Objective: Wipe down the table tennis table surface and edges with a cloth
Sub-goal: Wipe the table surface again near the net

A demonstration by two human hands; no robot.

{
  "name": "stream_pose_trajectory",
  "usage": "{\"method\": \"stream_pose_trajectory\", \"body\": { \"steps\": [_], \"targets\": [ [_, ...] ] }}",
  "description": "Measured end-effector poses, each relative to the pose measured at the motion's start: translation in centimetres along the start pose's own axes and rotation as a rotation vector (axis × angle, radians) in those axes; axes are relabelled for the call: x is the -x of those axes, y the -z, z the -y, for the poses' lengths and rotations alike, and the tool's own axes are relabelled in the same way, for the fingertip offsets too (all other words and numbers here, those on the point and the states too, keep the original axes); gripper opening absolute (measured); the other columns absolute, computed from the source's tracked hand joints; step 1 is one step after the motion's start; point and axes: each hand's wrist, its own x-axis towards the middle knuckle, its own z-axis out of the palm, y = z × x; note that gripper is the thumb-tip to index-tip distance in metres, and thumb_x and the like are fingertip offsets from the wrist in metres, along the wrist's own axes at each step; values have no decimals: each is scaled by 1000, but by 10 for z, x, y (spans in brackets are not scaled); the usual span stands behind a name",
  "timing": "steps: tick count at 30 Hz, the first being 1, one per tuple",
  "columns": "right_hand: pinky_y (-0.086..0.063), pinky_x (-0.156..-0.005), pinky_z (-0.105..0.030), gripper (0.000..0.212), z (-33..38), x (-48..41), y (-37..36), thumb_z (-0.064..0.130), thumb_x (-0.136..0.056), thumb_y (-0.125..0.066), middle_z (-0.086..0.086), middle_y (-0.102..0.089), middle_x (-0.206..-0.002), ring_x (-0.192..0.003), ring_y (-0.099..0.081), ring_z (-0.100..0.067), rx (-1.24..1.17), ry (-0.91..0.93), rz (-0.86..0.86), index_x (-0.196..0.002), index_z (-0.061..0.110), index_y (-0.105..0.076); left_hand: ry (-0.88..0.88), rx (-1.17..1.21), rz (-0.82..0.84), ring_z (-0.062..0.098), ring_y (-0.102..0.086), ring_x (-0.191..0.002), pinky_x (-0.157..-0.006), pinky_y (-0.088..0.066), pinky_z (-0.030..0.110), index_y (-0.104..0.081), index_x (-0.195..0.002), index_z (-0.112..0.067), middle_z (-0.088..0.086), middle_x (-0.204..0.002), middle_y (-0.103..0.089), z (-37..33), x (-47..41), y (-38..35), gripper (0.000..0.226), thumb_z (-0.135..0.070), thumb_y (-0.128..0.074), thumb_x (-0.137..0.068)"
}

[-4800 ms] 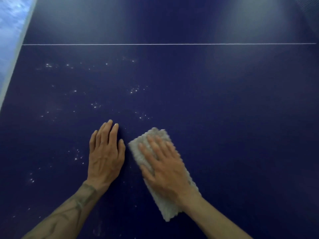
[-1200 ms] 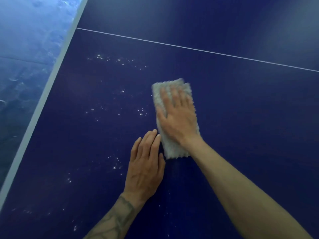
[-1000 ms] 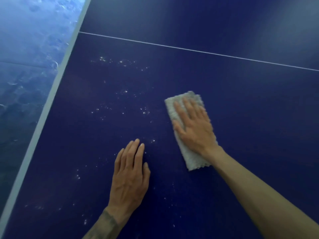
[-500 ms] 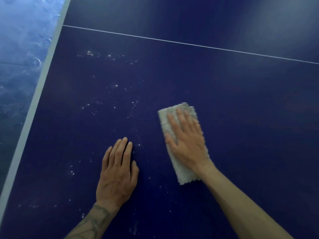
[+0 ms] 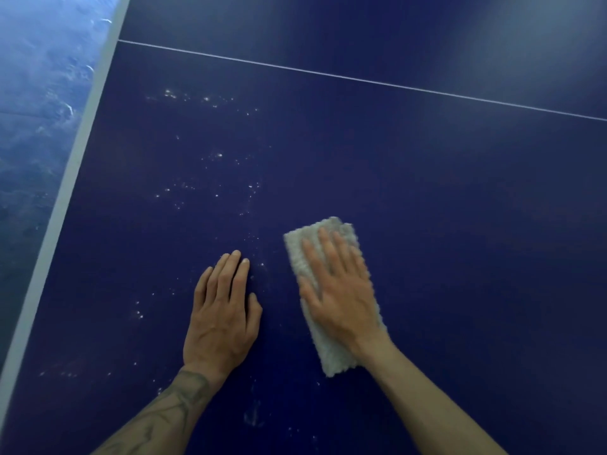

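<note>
A dark blue table tennis table fills the head view. A folded grey-white cloth lies flat on it, a little right of centre. My right hand presses down on the cloth with straight, spread fingers. My left hand rests flat on the bare table just left of the cloth, fingers together and straight. White specks and dust dot the surface ahead of and to the left of my left hand.
The table's pale grey left edge runs diagonally down the left side, with a mottled blue floor beyond it. A thin white line crosses the table farther ahead.
Over the last second my right hand has drawn the cloth back toward me from farther up the table. My left hand has stayed flat on the table beside it.
</note>
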Motion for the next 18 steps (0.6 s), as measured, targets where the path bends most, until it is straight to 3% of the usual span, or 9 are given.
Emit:
{"method": "stream_pose_trajectory", "body": {
  "steps": [4,7,9,11,14,16,18],
  "targets": [
    [-8,-134,-53,68,-42,-15,17,50,-111,-25,-2,3,-180,-166,6,-20,-31,-394,-39,-172,28,-4,16,5,9,31,-32,-155,-130,-21,49,-43,-155,-1,15,-164,-37,1,1,-1,58,-29,-34,-105],
    [-5,-133,-54,69,-21,-47,14,49,-113,-25,-6,4,-180,-166,6,-25,-51,-509,-92,-172,25,-2,9,-1,8,30,-32,-156,-129,-21,49,-42,-155,-1,15,-164,-36,1,0,-1,57,-29,-34,-105],
    [-2,-134,-52,68,8,-64,8,50,-113,-24,-7,5,-180,-166,6,-26,-53,-402,-79,-172,25,0,6,-13,12,30,-31,-156,-129,-22,50,-42,-155,-2,15,-165,-36,0,1,-2,57,-29,-34,-105],
    [-1,-134,-50,68,35,-64,0,50,-113,-28,-5,2,-180,-166,5,-24,-41,-173,-54,-172,26,-5,-2,-20,15,31,-31,-156,-129,-24,51,-41,-156,-2,15,-165,-36,0,1,-2,57,-28,-35,-105],
    [-9,-134,-49,66,34,-33,-6,50,-113,-32,-3,-4,-180,-166,1,-21,0,125,-31,-172,26,-15,-4,-23,7,32,-32,-155,-128,-24,52,-41,-156,-1,16,-165,-35,2,0,-1,58,-28,-36,-105],
    [-11,-134,-50,65,6,-14,-2,50,-113,-29,-1,-1,-180,-166,1,-20,30,109,-16,-172,27,-13,5,3,5,31,-32,-155,-128,-24,52,-42,-155,-2,16,-165,-36,2,0,0,57,-29,-36,-105],
    [-9,-134,-52,67,-22,-10,5,52,-112,-23,-1,3,-180,-166,4,-19,30,-75,-14,-172,29,-6,10,12,4,31,-32,-155,-128,-25,52,-43,-155,-2,15,-164,-37,1,1,0,57,-29,-35,-105]
  ]
}}
